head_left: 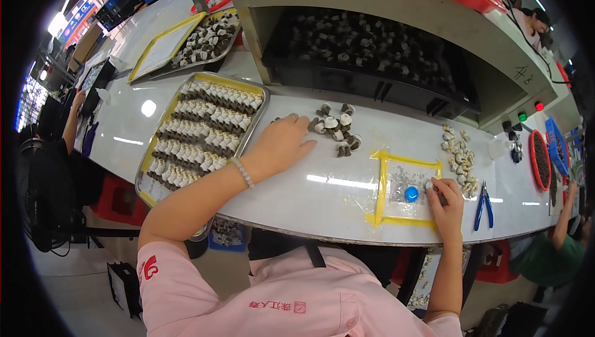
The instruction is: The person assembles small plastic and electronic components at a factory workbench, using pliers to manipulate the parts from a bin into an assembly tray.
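My left hand (pixel 280 143) rests on the white bench between a metal tray (pixel 265 98) and a loose cluster of small white-and-dark brown figurine pieces (pixel 331 121). Its thumb stands apart from the fingers, and I see nothing held in it. Rows of similar pieces (pixel 204 134) fill the tray. Over at the right, my right hand (pixel 447 204) pinches one small white-and-dark piece (pixel 429 185) above a clear sheet with a yellow tape border (pixel 379 188). A blue round cap (pixel 411 194) lies on that sheet, just left of my right fingers.
Blue-handled pliers (pixel 484 207) and a heap of small cream-coloured parts (pixel 458 158) lie at the right. Behind the bench stands a machine housing (pixel 396 2) with a black bin (pixel 372 86) of pieces inside. Another filled tray (pixel 207 39) sits at the back left. Other people work nearby.
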A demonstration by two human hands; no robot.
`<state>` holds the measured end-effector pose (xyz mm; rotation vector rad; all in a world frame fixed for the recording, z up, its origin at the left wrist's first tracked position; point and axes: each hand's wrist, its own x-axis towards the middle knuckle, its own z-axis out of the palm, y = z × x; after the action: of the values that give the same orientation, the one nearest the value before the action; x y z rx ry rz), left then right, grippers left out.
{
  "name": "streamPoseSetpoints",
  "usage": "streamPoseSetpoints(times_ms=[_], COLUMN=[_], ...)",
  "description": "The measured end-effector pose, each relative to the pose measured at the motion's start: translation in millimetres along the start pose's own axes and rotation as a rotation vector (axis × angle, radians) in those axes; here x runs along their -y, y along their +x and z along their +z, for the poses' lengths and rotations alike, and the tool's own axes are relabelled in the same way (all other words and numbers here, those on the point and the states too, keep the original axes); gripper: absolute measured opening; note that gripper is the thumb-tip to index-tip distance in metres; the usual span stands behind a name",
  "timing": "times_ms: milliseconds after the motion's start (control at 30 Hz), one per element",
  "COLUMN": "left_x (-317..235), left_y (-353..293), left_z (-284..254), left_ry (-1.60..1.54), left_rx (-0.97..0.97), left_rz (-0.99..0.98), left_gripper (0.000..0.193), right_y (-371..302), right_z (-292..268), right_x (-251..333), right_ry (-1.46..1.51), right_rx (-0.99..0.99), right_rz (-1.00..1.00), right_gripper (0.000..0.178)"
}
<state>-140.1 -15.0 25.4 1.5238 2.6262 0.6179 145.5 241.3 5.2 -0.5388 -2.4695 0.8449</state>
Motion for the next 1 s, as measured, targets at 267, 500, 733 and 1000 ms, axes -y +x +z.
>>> streamPoseSetpoints(times_ms=[267, 500, 733, 1000], left_x=[-6.8, -55.3, -87.0, -102.2], left_y=[-13.8, -57.0, -81.9, -79.3], left_z=[5.5, -9.7, 30.1, 47.6], left_ry=[-0.031, -1.58, -2.465, -2.541], left_rx=[0.035, 0.233, 0.322, 0.25], left_rz=[0.009, -0.382, -0.56, -0.744], left_gripper=[0.018, 0.019, 0.037, 0.026], right_y=[-1.1, 0.9, 2.3, -3.6], right_z=[-4.4, -6.5, -7.8, -8.5], right_x=[2.8, 5.7, 14.2, 19.0], right_ry=[0.016, -0.003, 0.016, 0.04], right_rx=[0.046, 0.057, 0.052, 0.063], right_rz=[0.021, 0.025, 0.0, 0.039], right_gripper=[0.024, 0.024, 0.024, 0.023])
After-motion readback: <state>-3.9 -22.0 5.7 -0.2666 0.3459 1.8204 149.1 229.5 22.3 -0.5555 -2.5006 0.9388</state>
